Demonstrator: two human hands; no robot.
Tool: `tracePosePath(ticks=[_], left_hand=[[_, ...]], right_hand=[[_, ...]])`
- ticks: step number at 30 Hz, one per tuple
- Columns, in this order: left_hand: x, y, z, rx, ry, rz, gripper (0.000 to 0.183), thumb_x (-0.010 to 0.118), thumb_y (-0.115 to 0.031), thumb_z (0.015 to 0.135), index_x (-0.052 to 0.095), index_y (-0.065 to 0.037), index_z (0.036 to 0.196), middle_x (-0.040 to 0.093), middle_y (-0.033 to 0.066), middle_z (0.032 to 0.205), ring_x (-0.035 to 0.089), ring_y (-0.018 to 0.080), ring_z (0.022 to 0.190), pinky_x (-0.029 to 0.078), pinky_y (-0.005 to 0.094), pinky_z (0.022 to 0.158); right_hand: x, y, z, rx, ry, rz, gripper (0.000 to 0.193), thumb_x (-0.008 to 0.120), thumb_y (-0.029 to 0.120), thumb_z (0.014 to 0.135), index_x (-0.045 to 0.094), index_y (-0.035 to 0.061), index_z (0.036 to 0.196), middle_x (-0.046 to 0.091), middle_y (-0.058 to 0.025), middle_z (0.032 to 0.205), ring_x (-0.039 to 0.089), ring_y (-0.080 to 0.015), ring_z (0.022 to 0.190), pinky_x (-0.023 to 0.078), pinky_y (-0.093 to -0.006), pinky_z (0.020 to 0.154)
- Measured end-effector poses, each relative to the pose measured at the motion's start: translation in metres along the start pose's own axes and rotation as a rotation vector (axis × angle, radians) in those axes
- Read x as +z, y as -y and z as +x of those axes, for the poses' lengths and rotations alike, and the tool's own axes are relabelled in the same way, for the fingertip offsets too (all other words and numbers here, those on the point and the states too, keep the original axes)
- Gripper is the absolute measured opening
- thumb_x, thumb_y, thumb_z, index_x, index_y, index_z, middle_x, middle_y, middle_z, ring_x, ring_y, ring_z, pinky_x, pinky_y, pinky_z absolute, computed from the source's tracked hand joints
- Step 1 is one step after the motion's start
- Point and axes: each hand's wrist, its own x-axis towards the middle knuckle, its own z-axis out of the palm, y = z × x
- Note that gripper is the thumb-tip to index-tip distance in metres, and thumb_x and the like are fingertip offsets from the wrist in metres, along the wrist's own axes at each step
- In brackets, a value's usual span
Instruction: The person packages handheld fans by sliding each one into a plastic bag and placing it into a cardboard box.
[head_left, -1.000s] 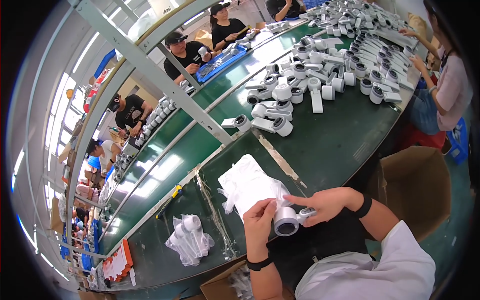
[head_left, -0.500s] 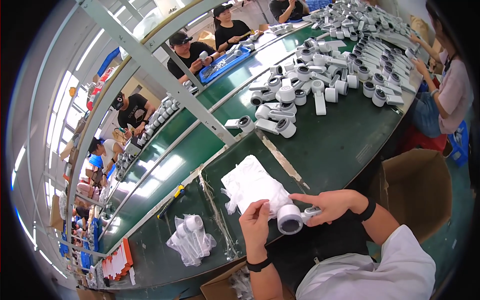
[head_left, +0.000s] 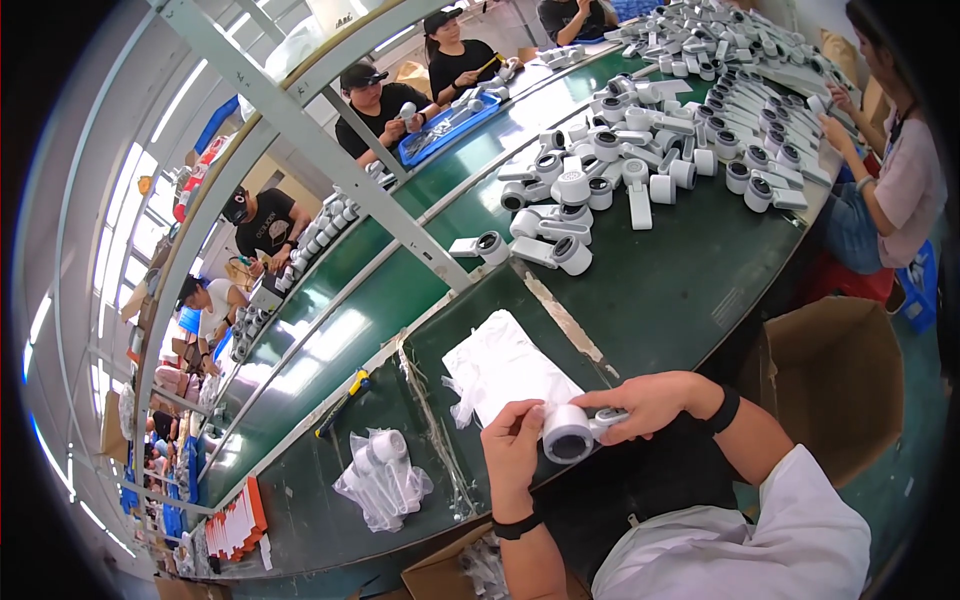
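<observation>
Compared with the earlier views, the white plastic part [head_left: 570,432] sits slightly lower and nearer the person's body, its round dark opening turned more toward the camera, which suggests it is being turned in the hands rather than set down. It is held above the smooth green table [head_left: 660,300], just in front of a crinkled white bag [head_left: 500,365]; the left hand [head_left: 512,447] curls its fingers round the cylindrical head, and the right hand [head_left: 650,400] pinches the flat handle end.

green worktable [head_left: 650,290] | grey frame [head_left: 330,140] | bright windows [head_left: 110,260] | cardboard box [head_left: 840,380]
</observation>
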Motion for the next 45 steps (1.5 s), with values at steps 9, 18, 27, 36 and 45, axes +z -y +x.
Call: tracePosePath(ticks=[9,18,27,36,45], left_hand=[[0.005,0.003,0.005,0.014,-0.14,-0.051,0.017,0.068,-0.012,0.091,0.069,0.004,0.099,0.066,0.002,0.081,0.057,0.0072,0.068,0.045,0.0201,0.064],[0.006,-0.004,0.004,-0.033,0.065,-0.045,0.015,0.07,-0.01,0.09,0.07,0.003,0.097,0.066,0.0014,0.082,0.058,0.0065,0.071,0.045,0.0202,0.063],[0.001,0.002,0.002,0.026,-0.045,-0.034,0.013,0.07,-0.011,0.09,0.071,0.0,0.095,0.065,0.0,0.082,0.057,0.0067,0.073,0.045,0.0199,0.064],[0.028,-0.01,-0.007,0.577,-0.113,0.598,0.01,0.069,-0.003,0.086,0.07,-0.001,0.095,0.065,0.0087,0.084,0.064,0.0187,0.07,0.049,0.0272,0.062],[0.034,0.002,-0.034,0.509,0.337,0.395,0.018,0.072,0.001,0.08,0.071,-0.003,0.098,0.068,0.0078,0.088,0.065,0.0182,0.07,0.05,0.0263,0.062]], right_hand=[[0.0,0.0,-0.015,-0.032,0.098,0.067,0.094,0.066,0.026,0.087,0.003,0.0199,0.156,0.069,-0.0077,0.082,0.063,-0.0182,0.058,0.052,-0.0293,0.058],[-0.013,0.001,0.012,-0.021,0.169,-0.019,0.091,0.063,0.026,0.09,0.001,0.0217,0.156,0.066,-0.0087,0.079,0.062,-0.0168,0.058,0.052,-0.0273,0.057],[0.002,0.006,0.001,0.106,-0.175,0.029,0.067,0.062,0.037,0.089,0.03,0.0177,0.145,0.066,-0.0089,0.08,0.065,-0.019,0.062,0.052,-0.0326,0.062],[0.038,-0.007,0.017,0.011,-0.599,-0.194,0.062,0.06,0.036,0.09,0.032,0.0159,0.142,0.065,-0.0238,0.076,0.065,-0.0442,0.073,0.053,-0.0442,0.068],[0.048,-0.028,0.047,-0.328,-0.857,0.63,0.068,0.064,0.016,0.093,0.026,0.0037,0.148,0.054,-0.0104,0.126,0.053,-0.0161,0.112,0.045,-0.0299,0.095]])
